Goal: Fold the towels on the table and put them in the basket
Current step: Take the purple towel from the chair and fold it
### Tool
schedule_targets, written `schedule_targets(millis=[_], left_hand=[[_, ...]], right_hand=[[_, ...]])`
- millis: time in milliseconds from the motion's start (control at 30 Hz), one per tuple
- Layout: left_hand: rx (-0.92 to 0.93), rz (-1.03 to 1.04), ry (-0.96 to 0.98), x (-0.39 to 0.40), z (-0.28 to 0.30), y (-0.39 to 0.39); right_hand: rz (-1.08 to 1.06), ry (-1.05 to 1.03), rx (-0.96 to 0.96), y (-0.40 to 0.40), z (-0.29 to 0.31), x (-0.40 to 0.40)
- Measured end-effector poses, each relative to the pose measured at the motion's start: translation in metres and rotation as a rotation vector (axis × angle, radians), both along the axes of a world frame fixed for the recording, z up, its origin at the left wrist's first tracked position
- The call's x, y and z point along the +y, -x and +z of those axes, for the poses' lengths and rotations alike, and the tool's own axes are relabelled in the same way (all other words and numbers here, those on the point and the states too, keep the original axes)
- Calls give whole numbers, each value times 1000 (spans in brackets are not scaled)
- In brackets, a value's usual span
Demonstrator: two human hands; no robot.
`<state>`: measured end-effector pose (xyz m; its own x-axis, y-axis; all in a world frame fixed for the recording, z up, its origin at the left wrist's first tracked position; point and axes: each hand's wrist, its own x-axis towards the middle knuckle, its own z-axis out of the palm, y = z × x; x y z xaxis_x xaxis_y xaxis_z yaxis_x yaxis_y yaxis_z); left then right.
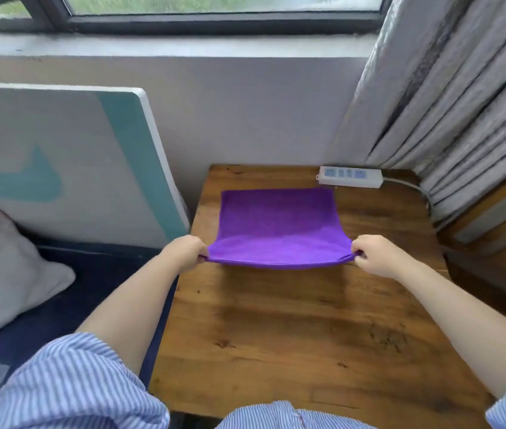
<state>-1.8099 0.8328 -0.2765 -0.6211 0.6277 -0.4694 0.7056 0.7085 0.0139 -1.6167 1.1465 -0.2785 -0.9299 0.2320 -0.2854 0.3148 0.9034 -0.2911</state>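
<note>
A purple towel (278, 222) lies on the far half of the wooden table (301, 329), its far edge flat near the wall. My left hand (185, 252) pinches the towel's near left corner. My right hand (377, 253) pinches the near right corner. The near edge is lifted a little off the table and stretched between both hands. No basket is in view.
A white power strip (350, 177) with its cable lies at the table's back right. Grey curtains (450, 113) hang at the right. A white and teal board (69, 162) leans against the wall at the left, with a pillow (1, 267) on dark bedding below it.
</note>
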Motion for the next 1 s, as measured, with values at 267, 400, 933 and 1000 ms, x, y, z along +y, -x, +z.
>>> schedule_targets(millis=[267,400,933,1000], left_hand=[[-95,-168,357,-18,-72,-75],[-78,-186,392,-29,-90,-95],[-357,-295,578,-11,-109,-103],[-314,-270,498,6,-104,-84]], right_hand=[[274,-219,-417,-67,-74,-38],[372,-328,-474,-81,-88,-51],[442,-221,-687,-61,-98,-48],[376,-243,-548,-36,-97,-32]])
